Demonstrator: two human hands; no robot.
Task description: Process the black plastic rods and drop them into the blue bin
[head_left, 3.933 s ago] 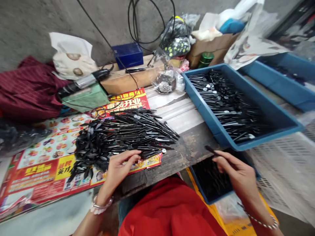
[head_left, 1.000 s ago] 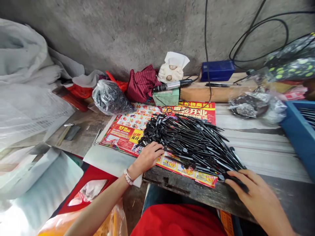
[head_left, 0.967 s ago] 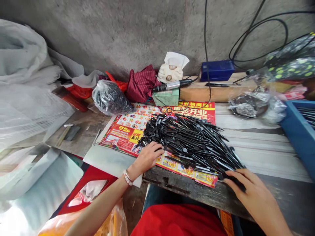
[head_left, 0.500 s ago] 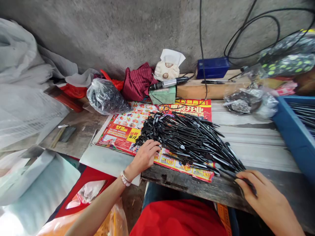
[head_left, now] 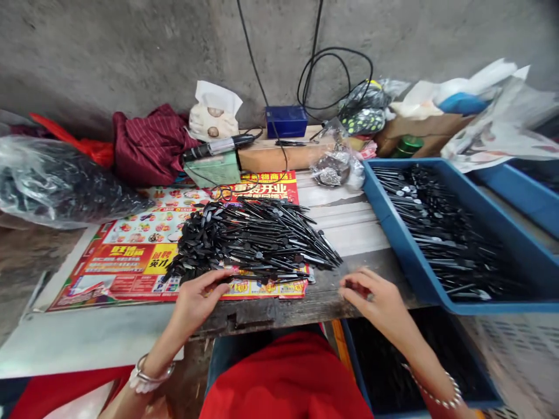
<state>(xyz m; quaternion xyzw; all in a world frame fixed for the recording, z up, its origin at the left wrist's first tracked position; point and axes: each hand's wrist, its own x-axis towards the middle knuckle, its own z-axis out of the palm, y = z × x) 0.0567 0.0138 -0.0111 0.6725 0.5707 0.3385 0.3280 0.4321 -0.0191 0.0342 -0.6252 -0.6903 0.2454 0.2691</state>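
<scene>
A heap of thin black sticks with small flat rounded ends (head_left: 262, 235) lies on a printed flyer sheet (head_left: 126, 265). My left hand (head_left: 198, 299) is at the heap's front left edge, thumb and forefinger apart, with their tips close to the end of a front stick. Whether they touch it, I cannot tell. To the right of the heap, my right hand (head_left: 375, 297) hovers over the bench's dark front board, fingers loosely curled and thumb apart. No stick shows in it.
A blue tray (head_left: 395, 247) with more black sticks stands at right, a dark-filled bin (head_left: 358, 372) below it. Behind the heap are a rotary hand tool (head_left: 218, 146) on a green box (head_left: 213, 170), a wooden block (head_left: 279, 157) and a blue box (head_left: 286, 121). A stuffed plastic bag (head_left: 65, 183) lies left.
The view has swung right, bringing the blue tray fully in. My right hand has let go of the black stick it held and moved nearer the heap. My left hand's fingers have spread.
</scene>
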